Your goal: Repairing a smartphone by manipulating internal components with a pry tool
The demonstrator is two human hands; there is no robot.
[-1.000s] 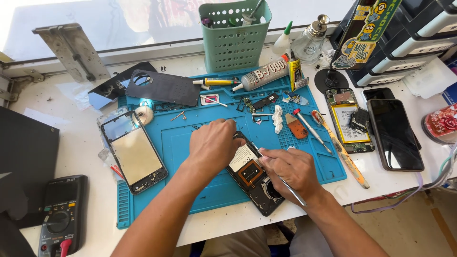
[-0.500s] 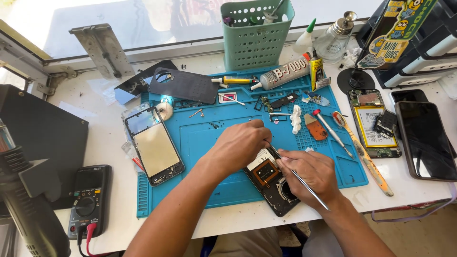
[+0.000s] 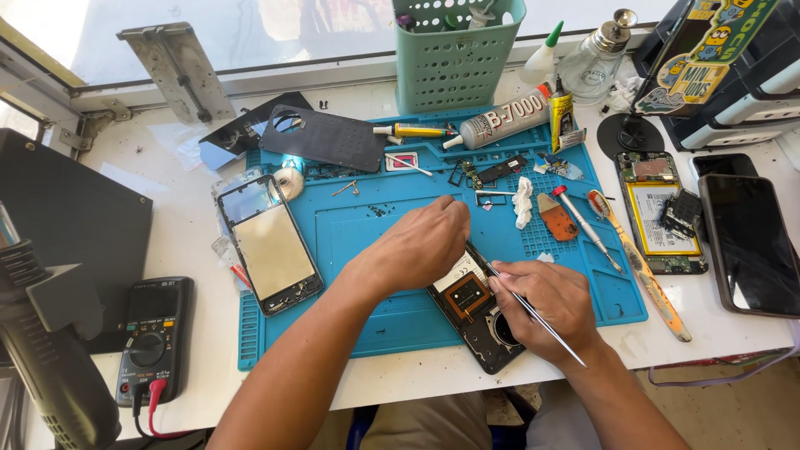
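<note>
An opened dark phone (image 3: 475, 315) with its back cover off lies on the blue repair mat (image 3: 383, 225), near the mat's front edge. My left hand (image 3: 421, 244) rests fingers-down on the phone's upper end and holds it in place. My right hand (image 3: 550, 304) grips thin metal tweezers (image 3: 533, 312), whose tips touch the phone's insides by a white label. A phone frame with a display (image 3: 271, 246) lies at the mat's left.
A green basket (image 3: 454, 54), a glue tube (image 3: 500, 123), screwdrivers (image 3: 587, 229) and small parts sit on the mat's far side. Two more phones (image 3: 742, 242) lie at the right. A multimeter (image 3: 154, 333) and a hot-air tool (image 3: 50, 367) stand at the left.
The view has shifted, so everything sits further right and lower in frame. Both hands stay on the opened phone; the tweezers remain at its insides.
</note>
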